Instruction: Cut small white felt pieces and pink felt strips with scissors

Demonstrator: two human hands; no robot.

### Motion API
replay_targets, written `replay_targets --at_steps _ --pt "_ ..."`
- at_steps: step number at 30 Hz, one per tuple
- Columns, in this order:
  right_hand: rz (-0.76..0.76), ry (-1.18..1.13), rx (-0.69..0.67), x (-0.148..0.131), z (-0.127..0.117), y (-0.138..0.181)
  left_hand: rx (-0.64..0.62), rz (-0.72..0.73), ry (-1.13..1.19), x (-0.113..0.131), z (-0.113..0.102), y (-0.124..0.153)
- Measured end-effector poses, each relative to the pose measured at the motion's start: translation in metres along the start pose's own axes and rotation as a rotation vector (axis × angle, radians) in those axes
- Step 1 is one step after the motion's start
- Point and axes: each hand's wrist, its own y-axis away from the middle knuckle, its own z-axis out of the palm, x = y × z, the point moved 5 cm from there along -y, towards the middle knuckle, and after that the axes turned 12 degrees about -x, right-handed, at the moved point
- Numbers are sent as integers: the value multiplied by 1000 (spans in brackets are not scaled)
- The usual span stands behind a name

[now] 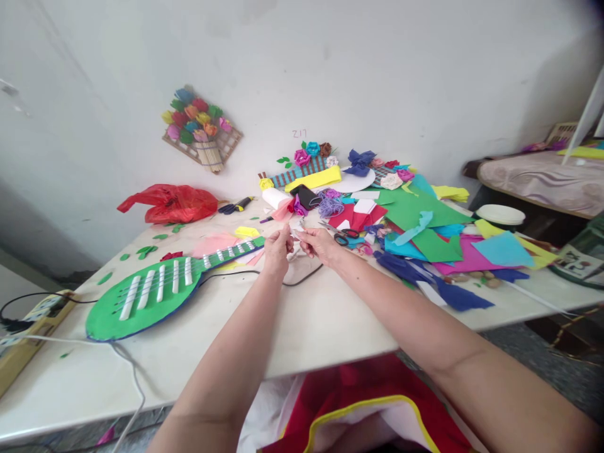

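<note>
My left hand (277, 250) and my right hand (319, 243) meet above the middle of the white table (306, 327). Both pinch a small white piece of paper (296, 237) held between their fingertips. A black cable (302, 280) curves on the table just under the hands. A green paper guitar with white strips (155, 292) lies to the left of my left hand. Scissors with black handles (340, 234) lie just right of my right hand.
A heap of coloured paper sheets (425, 236) covers the table's right side. Paper flowers (314, 151) stand at the back by the wall, with a red plastic bag (172, 202) at the back left. A flower bouquet craft (201, 126) hangs on the wall. A bed (542, 179) stands at far right.
</note>
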Motion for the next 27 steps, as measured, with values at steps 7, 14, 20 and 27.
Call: replay_targets --at_steps 7,14,20,27 --pt "58 -63 -60 1 1 1 -56 -14 -44 1 0 0" --pt "9 135 14 -6 -1 2 16 6 -52 5 -5 0" --pt "-92 593 49 -14 2 3 37 -1 -49 3 -8 -2" --pt "-227 1116 125 -24 7 8 29 -22 -42 4 -4 1"
